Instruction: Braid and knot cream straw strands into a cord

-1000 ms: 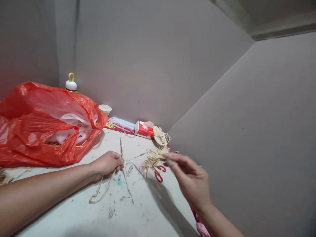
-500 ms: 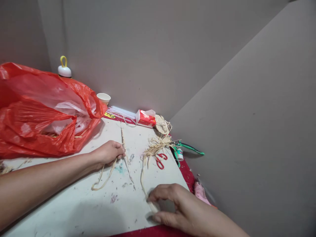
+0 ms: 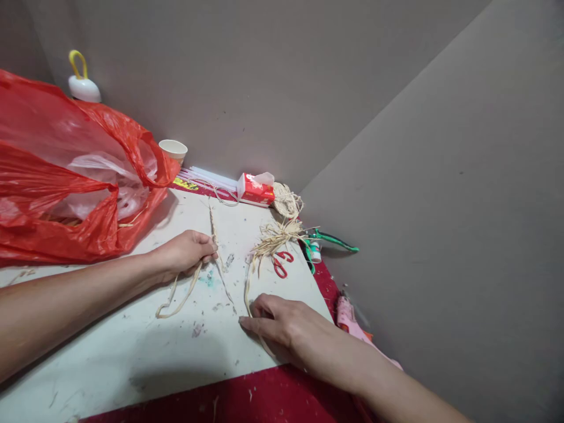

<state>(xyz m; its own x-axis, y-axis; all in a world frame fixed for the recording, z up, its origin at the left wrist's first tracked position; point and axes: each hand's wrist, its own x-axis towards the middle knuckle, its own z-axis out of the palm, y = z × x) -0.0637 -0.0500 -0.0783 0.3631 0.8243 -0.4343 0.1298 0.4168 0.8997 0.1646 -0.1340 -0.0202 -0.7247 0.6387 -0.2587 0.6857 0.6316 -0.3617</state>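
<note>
My left hand (image 3: 187,254) is closed in a pinch on a thin braid of straw-coloured plant fibre (image 3: 213,226). The braid's finished end points away toward the back of the table, and loose strands (image 3: 189,296) hang below the fingers, one bending in a loop. Lower right, my right hand (image 3: 282,323) is over a long single strip (image 3: 247,285) of the same fibre. Its thumb crosses the strip and stands a little apart from the bent index finger. That strip runs up to a bundle of fibre strips (image 3: 277,238) beside red-handled scissors (image 3: 282,264).
A large red plastic bag (image 3: 83,217) stands at the left, with a paper cup (image 3: 173,150) behind it. Along the wall lie a red tissue pack (image 3: 255,189), a coiled braid (image 3: 287,201), green-handled pliers (image 3: 335,239) and a pink glue gun (image 3: 348,317). A red cloth (image 3: 247,393) borders the white board (image 3: 110,346).
My right hand has moved in over the strip, with its thumb and fingers closer together. The left hand keeps its pinch on the braid. The whole view has shifted slightly.
</note>
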